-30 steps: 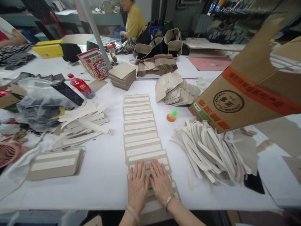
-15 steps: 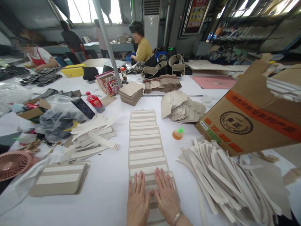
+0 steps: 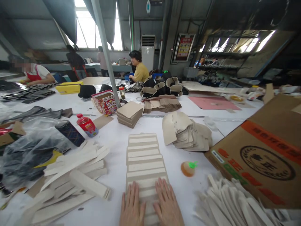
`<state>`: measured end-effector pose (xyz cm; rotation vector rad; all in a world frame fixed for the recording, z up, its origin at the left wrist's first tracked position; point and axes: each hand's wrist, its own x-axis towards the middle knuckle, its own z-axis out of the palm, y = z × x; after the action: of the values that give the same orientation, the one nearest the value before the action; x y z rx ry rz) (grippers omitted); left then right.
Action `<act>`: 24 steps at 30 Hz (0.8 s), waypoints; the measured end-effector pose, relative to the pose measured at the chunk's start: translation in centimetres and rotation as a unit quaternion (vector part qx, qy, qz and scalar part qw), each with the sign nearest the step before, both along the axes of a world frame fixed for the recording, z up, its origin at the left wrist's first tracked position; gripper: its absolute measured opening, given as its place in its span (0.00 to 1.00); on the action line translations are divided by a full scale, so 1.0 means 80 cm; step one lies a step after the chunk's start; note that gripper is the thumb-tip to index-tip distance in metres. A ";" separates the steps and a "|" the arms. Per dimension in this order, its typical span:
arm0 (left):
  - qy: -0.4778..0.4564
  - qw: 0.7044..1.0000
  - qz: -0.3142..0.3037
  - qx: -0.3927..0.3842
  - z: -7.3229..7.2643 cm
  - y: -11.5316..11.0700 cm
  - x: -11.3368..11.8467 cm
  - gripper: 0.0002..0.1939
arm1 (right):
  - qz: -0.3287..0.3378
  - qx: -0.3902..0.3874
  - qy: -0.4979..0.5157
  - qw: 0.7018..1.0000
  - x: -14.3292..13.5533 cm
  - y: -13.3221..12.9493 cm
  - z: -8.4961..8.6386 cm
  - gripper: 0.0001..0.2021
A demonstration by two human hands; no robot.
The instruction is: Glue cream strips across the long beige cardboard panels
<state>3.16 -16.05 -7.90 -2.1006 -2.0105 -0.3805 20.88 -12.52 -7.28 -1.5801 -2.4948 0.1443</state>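
Note:
A column of overlapping grey-beige cardboard pieces (image 3: 144,157), each with pale strips across it, runs away from me on the white table. My left hand (image 3: 133,205) lies flat on the left side of the near pieces, fingers stretched forward. Flat on the right side of the same pieces rests my right hand (image 3: 168,204), its fingers a little apart. Neither hand holds anything. Loose pale strips (image 3: 80,175) lie in a heap to the left, and a bundle of longer pale strips (image 3: 230,201) is at the right.
Beyond the column are a square cardboard stack (image 3: 129,113) and a fanned pile of pieces (image 3: 188,131). A small bottle with a green tip (image 3: 188,169) stands right of the column, near a large carton (image 3: 263,157). A red bottle (image 3: 87,125) stands left. Co-workers are farther back.
The view has tilted up and moved closer along the column. My hands, still flat, now press on pieces farther up the column.

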 end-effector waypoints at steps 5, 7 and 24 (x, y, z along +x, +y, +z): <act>-0.001 1.000 -0.018 -0.006 0.015 0.114 -0.019 0.29 | -0.040 0.032 0.004 0.999 -0.036 0.106 0.010 0.29; -0.001 0.999 -0.032 -0.011 -0.002 0.142 -0.029 0.30 | -0.026 0.020 0.000 0.999 -0.041 0.129 -0.007 0.28; -0.015 0.995 -0.035 -0.089 -0.012 0.328 -0.079 0.31 | -0.068 -0.089 -0.014 0.994 -0.093 0.315 -0.009 0.31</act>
<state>-3.12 10.21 -8.87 -2.2883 -2.0619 -0.2526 13.47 12.68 -8.04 -1.8267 -2.4433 0.3357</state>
